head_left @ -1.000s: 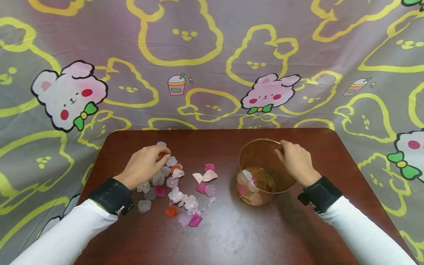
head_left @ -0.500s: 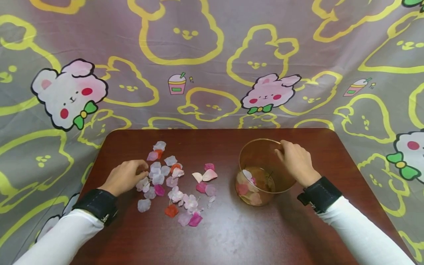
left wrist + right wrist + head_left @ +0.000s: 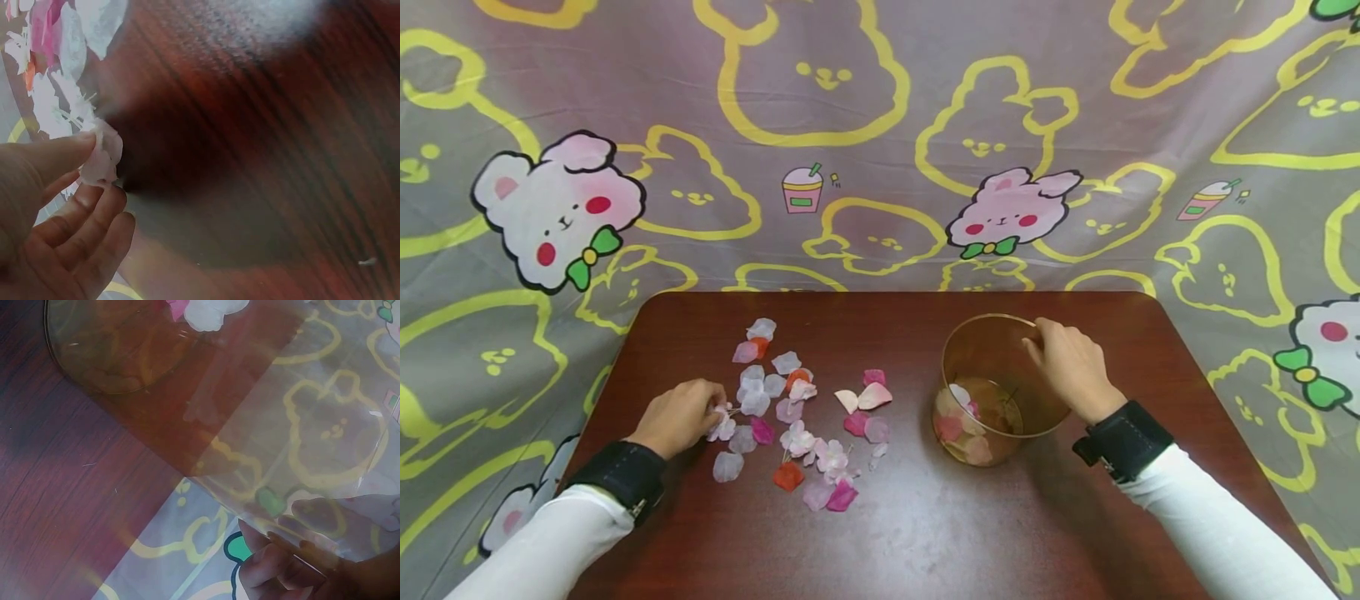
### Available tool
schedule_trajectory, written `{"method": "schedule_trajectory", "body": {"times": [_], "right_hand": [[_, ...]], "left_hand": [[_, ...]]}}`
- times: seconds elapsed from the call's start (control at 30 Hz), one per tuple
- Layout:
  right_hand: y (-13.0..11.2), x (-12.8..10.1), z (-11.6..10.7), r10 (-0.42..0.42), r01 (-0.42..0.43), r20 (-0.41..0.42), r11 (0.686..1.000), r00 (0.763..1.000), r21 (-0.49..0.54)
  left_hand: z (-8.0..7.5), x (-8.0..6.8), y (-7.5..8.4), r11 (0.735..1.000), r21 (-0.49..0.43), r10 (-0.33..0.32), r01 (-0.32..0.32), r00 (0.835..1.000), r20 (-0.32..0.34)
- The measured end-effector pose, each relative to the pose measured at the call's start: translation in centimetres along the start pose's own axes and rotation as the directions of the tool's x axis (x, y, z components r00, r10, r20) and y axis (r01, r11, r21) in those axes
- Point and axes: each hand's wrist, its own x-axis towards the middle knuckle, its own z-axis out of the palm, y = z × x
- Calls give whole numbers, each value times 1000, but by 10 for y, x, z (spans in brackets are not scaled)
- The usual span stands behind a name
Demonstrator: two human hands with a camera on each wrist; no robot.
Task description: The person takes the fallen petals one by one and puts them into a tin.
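Observation:
At the left of the table, my left hand [image 3: 677, 417] pinches a pale pink artificial blossom [image 3: 724, 425] between thumb and fingertips. In the left wrist view the blossom [image 3: 103, 156] has thin pale stems beside it. My right hand [image 3: 1071, 367] grips the rim of a clear amber bucket [image 3: 992, 375], thumb on the inside and fingers outside. The bucket stands tilted slightly toward me in the head view, with several petals [image 3: 962, 429] at its bottom. In the right wrist view the fingers [image 3: 269, 562] show through and beside the clear wall.
Loose petals in white, pink and orange, such as an orange petal [image 3: 788, 477], lie scattered left of centre. More blossoms [image 3: 831, 458] lie among them. Two cream petals [image 3: 872, 398] lie nearer the bucket. A patterned cloth [image 3: 865, 167] hangs behind the table [image 3: 925, 533].
My left hand has drawn back from the far petals toward the near left and now pinches a pale pink blossom. The right hand and the bucket have not moved.

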Motion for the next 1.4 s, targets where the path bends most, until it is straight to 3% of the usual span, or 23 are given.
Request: {"method": "schedule_trajectory", "body": {"times": [0.37, 0.83, 1.07, 1.4], "right_hand": [[1, 1, 0, 1, -1, 4, 1000, 1000, 16], [2, 2, 0, 1, -1, 13, 1000, 1000, 13], [3, 1, 1, 4, -4, 16, 1000, 1000, 19], [2, 0, 1, 3, -3, 8, 1000, 1000, 16]], "left_hand": [[-11, -1, -3, 999, 29, 35, -33, 995, -94], [-52, 12, 11, 999, 31, 24, -19, 984, -177], [-69, 25, 35, 998, 25, 56, -52, 977, -206], [-84, 37, 97, 983, 58, 183, -175, 955, -235]]}}
